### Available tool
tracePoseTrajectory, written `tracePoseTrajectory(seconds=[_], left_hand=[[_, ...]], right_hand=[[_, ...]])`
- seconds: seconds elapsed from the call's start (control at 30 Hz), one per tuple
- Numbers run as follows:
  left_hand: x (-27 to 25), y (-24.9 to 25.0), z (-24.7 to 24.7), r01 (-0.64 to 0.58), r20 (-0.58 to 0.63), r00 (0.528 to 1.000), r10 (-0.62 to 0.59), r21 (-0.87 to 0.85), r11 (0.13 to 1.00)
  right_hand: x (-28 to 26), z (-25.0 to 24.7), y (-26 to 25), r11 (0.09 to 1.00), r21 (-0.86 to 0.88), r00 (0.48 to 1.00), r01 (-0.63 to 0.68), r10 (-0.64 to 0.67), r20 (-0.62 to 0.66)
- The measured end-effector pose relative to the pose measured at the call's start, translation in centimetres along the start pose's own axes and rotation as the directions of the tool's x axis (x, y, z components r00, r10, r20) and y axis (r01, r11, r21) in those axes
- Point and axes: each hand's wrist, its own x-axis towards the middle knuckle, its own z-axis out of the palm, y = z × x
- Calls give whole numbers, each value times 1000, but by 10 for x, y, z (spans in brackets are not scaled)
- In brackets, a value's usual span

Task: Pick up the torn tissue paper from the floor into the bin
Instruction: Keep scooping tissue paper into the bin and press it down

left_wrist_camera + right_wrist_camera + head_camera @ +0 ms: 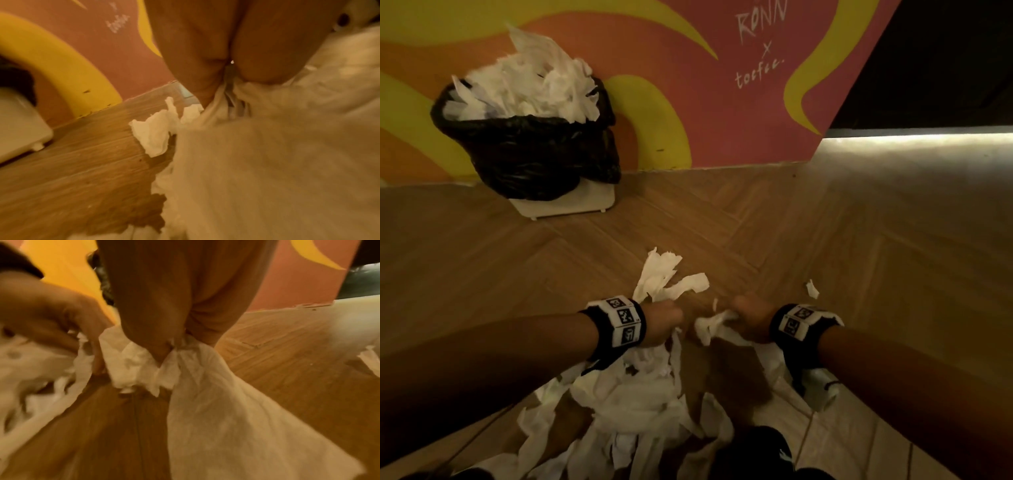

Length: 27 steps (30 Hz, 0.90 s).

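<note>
While bin (527, 137) stands apart, left grip (662, 320), right grip (748, 317) clutch torn tissue (640, 387).

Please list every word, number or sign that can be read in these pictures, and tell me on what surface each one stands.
"RONN" (top cut off): handwritten on the pink wall.
"x": on the wall, just below.
"tocfcc." (uncertain): on the wall, lowest line.
Wristband markers: black-and-white codes, characters not readable.
In the left wrist view the wall writing is too blurred to read.

Each bare forearm wears a black wristband (616, 325) carrying white square-coded marker tiles; the other band (803, 323) matches.
</note>
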Motion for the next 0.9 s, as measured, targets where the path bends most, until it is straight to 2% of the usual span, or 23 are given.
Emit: tracePoseTrajectory(seconds=[0.03, 0.1, 0.23, 0.3, 0.43, 0.5, 0.57, 0.63, 0.73, 0.9], left_hand=[[-3, -4, -5, 13, -64, 998, -20, -98, 995], [-11, -13, -12, 13, -93, 995, -31, -185, 983], [-31, -38, -26, 45, -201, 972, -124, -357, 933], [-43, -44, -37, 29, -306, 936, -172, -421, 907], [-68, -51, -53, 25, -464, 804, -372, -598, 801], [-80, -56, -57, 44, -467, 788, -403, -609, 792], [-92, -59, -57, 96, -430, 811, -397, -571, 815], [-101, -58, -55, 168, -365, 845, -391, -513, 842], [-101, -57, -37, 257, -174, 916, -362, -437, 862], [-68, -64, 11, 244, -45, 966, -255, -174, 954]], right_hand=[[3, -3, 1, 998, 70, 999, -1, 3, -34], [6, -18, -4, 976, 216, 995, 8, 13, -94], [23, -39, -24, 954, 299, 973, 21, 49, -225], [34, -47, -38, 986, 159, 969, 47, -6, -247], [66, -42, -70, 984, -159, 989, 86, -103, -103], [84, -32, -82, 961, -271, 996, 49, -69, -64], [97, -26, -87, 956, -293, 1000, -6, 4, -8], [100, -25, -89, 981, -192, 1000, -19, 22, 9], [99, -24, -85, 999, -27, 992, 29, -32, -119], [85, -34, -78, 995, 51, 983, 91, -81, -166]])
